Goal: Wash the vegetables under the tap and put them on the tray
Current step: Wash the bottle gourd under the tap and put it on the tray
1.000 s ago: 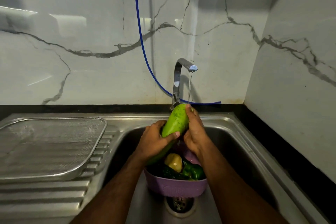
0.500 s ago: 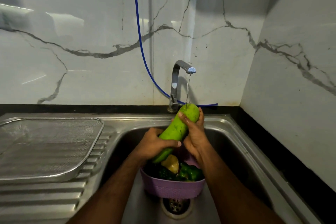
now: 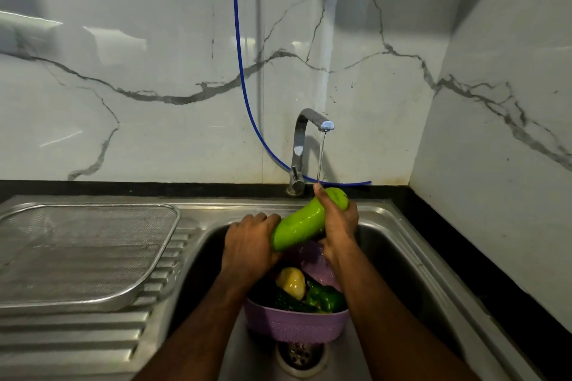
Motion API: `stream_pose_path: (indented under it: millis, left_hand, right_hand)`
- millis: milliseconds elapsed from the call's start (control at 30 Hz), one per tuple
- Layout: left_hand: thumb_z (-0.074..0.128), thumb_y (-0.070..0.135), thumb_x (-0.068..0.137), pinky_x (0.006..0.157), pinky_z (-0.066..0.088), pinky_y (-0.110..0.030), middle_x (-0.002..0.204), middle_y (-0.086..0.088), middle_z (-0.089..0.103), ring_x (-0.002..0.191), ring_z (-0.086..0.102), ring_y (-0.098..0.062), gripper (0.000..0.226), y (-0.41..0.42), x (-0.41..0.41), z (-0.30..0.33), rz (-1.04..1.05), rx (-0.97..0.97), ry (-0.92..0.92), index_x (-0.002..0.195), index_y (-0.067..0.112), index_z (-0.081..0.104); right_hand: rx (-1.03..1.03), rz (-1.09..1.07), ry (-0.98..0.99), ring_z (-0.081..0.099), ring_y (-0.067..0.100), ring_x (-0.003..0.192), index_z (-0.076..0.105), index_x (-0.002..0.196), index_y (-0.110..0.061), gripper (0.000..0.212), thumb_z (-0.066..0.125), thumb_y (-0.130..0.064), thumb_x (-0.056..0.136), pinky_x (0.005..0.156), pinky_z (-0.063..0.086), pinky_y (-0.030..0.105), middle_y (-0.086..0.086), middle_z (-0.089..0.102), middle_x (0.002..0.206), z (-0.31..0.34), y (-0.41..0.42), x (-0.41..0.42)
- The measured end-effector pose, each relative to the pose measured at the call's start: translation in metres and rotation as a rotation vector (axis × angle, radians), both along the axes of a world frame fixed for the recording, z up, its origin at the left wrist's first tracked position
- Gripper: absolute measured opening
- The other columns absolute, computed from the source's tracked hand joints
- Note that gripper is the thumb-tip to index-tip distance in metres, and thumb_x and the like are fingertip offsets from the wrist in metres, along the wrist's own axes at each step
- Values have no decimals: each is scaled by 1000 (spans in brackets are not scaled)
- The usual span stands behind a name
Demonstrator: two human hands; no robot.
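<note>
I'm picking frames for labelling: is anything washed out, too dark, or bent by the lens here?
Head view: glare streaks on the marble wall at left; sink basin dim, dark vegetables in the purple basket hard to separate; wide-angle lens bows the counter edge; the gourd and both hands are sharp.

The sink (image 3: 411, 241) was brushed stainless steel, dull-shining, with pressed ridges on its drainboard. Left of the sink lay a metal tray (image 3: 89, 252) with a fine mesh floor. Behind the sink rose a polished chrome tap (image 3: 301, 145) and glossy veined marble-look wall panels (image 3: 154, 40). Inside the sink stood a matt purple plastic basket (image 3: 297, 325), its wall textured; above the basket the green gourd (image 3: 305, 223) looked smooth, wet and glossy.
</note>
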State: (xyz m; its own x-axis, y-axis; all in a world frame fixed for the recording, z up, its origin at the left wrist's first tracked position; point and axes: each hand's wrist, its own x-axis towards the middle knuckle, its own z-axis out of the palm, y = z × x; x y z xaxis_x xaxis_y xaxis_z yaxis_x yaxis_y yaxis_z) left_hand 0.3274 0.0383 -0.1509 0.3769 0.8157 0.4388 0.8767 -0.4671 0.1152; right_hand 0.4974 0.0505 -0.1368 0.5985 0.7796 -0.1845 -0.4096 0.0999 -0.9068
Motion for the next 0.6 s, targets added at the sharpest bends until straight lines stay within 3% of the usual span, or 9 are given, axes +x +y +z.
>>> stream_pose_path:
  millis: [100, 167, 233, 300, 400, 533, 600]
  left_hand:
    - [69, 65, 66, 88, 47, -37, 118, 7, 62, 108, 59, -20, 69, 1, 4, 0, 22, -73, 22, 127, 36, 53]
    - [63, 86, 54, 85, 50, -35, 110, 9, 66, 102, 63, -17, 84, 5, 1, -3, 84, -272, -200, 121, 36, 61]
    - [55, 98, 47, 82, 55, -34, 103, 6, 72, 93, 69, -17, 97, 11, -5, -4, 126, -487, -480, 112, 28, 71]
    - [56, 95, 54, 70, 61, -41, 96, -8, 77, 82, 72, -23, 96, 14, -12, -6, 48, -764, -797, 106, 16, 75]
    - [59, 71, 81, 43, 50, -27, 90, -20, 73, 66, 68, -30, 71, 8, -17, -1, -78, -1167, -1055, 111, 7, 70]
    - [59, 51, 93, 36, 44, -23, 79, -25, 69, 53, 63, -29, 56, 5, -7, 0, -121, -1067, -1067, 108, -2, 68]
    - [56, 49, 97, 38, 47, -27, 75, -26, 69, 52, 62, -30, 53, 5, 3, 1, -84, -976, -1071, 102, -3, 68]
  right_hand:
    - [2, -20, -57, 70, 31, 94, 62, 114, -27, 63, 97, -37, 63, 71, 64, 49, 12, 69, 111, -5, -2, 7]
    - [98, 32, -47, 70, 30, 98, 62, 115, -30, 60, 96, -28, 66, 63, 61, 39, 11, 68, 117, -6, -1, 10]
    - [184, 74, 27, 69, 29, 99, 60, 120, -28, 61, 93, -19, 70, 60, 59, 37, 13, 67, 122, -6, 0, 12]
    - [258, 119, 127, 69, 30, 98, 61, 126, -21, 63, 90, -16, 71, 62, 60, 39, 17, 68, 124, -4, 0, 12]
    - [309, 189, 181, 69, 32, 103, 62, 132, -15, 67, 86, -20, 69, 73, 61, 46, 16, 70, 123, -1, 0, 9]
    - [261, 146, 50, 68, 30, 109, 56, 139, -24, 61, 82, -23, 84, 75, 63, 45, 12, 66, 129, -6, 6, 7]
    - [194, 115, -126, 66, 30, 112, 44, 146, -35, 83, 89, -18, 77, 83, 62, 51, 9, 60, 134, -13, 9, 5]
